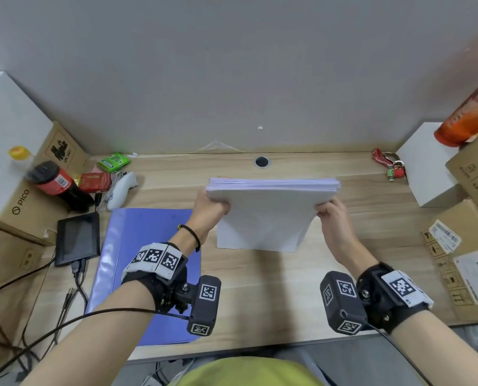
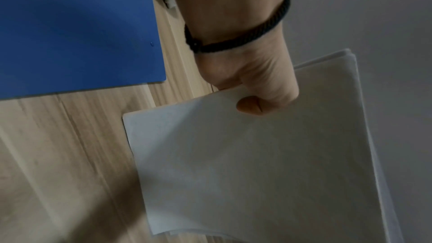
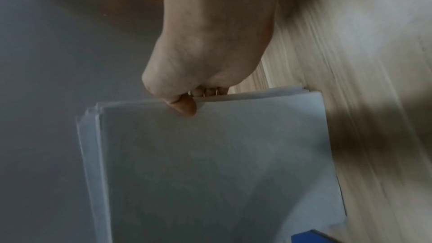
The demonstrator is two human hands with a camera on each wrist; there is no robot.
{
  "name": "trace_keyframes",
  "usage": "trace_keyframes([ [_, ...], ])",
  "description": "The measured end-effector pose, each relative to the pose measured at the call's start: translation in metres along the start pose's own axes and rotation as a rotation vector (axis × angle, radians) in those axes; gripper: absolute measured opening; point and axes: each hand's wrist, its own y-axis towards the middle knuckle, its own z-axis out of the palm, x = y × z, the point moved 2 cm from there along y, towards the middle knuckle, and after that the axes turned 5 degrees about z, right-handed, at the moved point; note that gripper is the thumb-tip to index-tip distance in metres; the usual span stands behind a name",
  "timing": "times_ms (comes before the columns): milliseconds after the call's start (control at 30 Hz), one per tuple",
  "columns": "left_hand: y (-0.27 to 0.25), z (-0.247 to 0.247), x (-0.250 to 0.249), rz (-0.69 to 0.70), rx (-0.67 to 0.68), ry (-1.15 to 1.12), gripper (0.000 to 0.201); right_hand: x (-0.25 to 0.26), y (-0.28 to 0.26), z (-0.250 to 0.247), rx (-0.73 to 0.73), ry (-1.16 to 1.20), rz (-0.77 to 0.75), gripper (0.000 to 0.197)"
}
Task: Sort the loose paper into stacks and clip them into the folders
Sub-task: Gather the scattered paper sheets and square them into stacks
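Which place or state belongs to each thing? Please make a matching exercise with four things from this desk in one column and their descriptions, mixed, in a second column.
Things:
1. paper stack
2. blue folder
3. red keychain
4. small black screen

Descriptions:
a. lies flat on the desk, under the left forearm
b. held by its two side edges, one in each hand
c. at the back of the desk, on the right, near a white box
d. left of the folder, with a cable plugged in

Pairs: 1-b, 2-a, 3-c, 4-d
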Motion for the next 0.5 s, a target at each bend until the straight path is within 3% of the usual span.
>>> trace_keyframes([
  [267, 0.006, 0.011, -0.011, -0.056, -0.137, -0.027, 0.024, 0.013, -0.004, 0.021, 0.015, 0.052, -0.025, 0.03],
  [400, 0.017, 0.014, -0.036, -0.018, -0.19, -0.109, 0.023, 0.041, -0.001, 0.025, 0.007, 0.083, -0.092, 0.03],
  [500, 0.011, 0.013, -0.03, -0.016, -0.144, -0.089, 0.022, 0.033, -0.003, 0.021, -0.013, 0.008, -0.081, 0.022],
])
